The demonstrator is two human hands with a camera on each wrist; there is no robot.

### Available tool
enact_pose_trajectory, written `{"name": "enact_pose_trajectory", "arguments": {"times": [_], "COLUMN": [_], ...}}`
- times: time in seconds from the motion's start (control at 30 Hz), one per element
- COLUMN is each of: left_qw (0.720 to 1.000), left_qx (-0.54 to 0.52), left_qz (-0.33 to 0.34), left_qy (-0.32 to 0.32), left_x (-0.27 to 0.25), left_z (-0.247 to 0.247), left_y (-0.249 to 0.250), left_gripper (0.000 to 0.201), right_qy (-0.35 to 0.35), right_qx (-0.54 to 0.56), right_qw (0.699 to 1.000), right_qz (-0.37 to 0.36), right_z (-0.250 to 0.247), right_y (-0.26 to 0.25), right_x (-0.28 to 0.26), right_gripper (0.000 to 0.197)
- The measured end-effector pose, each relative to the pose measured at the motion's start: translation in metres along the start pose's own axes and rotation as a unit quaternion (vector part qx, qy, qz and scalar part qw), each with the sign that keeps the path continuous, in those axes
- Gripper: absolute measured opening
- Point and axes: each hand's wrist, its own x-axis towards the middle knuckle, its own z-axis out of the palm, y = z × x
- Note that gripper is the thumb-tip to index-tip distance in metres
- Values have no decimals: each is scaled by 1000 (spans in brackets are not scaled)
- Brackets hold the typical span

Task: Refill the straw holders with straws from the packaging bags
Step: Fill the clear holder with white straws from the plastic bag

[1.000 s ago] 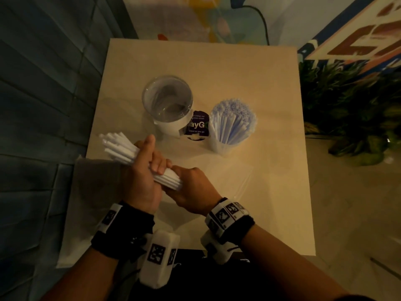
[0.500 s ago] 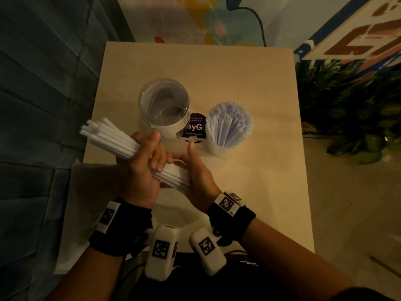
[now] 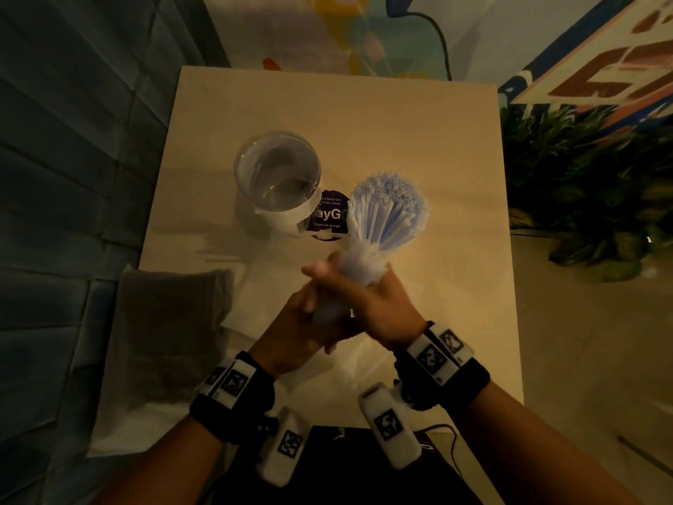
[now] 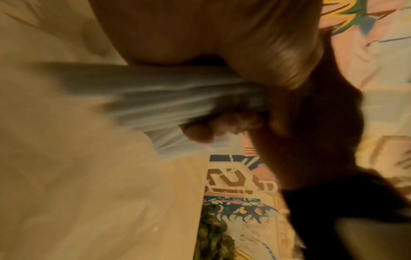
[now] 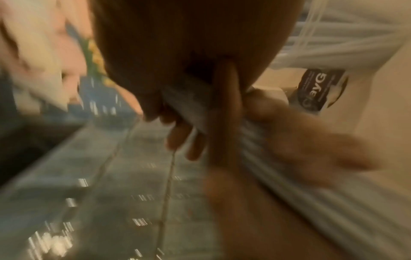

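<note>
Straws (image 3: 388, 209) bunched in both hands, empty clear holder (image 3: 278, 176) beside

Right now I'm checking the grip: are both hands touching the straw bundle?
Touching. The head view shows the right hand and left hand wrapped round the straw bundle's lower end.

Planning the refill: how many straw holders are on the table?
2. An empty clear holder stands left of the purple sticker; a straw-packed holder stands right of it, its base partly hidden.
</note>
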Motion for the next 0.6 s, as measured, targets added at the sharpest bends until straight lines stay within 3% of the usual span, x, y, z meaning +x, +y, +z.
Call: {"name": "enact_pose_trajectory", "arguments": {"times": [0.03,0.07,0.13,0.17,0.23,0.33,0.4,0.47,0.6], "left_qw": [998,997,978,958,936,903,923,941,960], "left_qx": [-45,-48,-207,-287,-348,-427,-380,-331,-241], "left_qz": [23,60,29,-8,-47,-53,-46,-42,-5], "left_qy": [-30,-30,-2,16,32,9,32,50,140], "left_x": [2,2,8,9,16,19,24,30,40], "left_z": [-2,-3,-6,-7,-7,3,9,12,9], "left_y": [-3,-5,-1,1,1,12,11,11,11], "left_gripper": [19,38,80,93,105,89,76,69,42], "right_qy": [37,70,117,128,135,137,141,163,250], "right_qx": [35,69,122,132,115,44,15,-8,-49], "right_qw": [999,994,981,976,974,982,982,976,941], "right_qz": [-14,-38,-91,-113,-138,-124,-122,-147,-222], "right_z": [-2,-3,-5,-6,-3,7,8,-3,-51], "right_y": [-4,-9,-19,-24,-29,-19,-16,-29,-56], "right_x": [-1,-1,-2,-4,-7,-11,-12,-9,13], "right_gripper": [31,31,31,31,30,39,38,22,19]}}
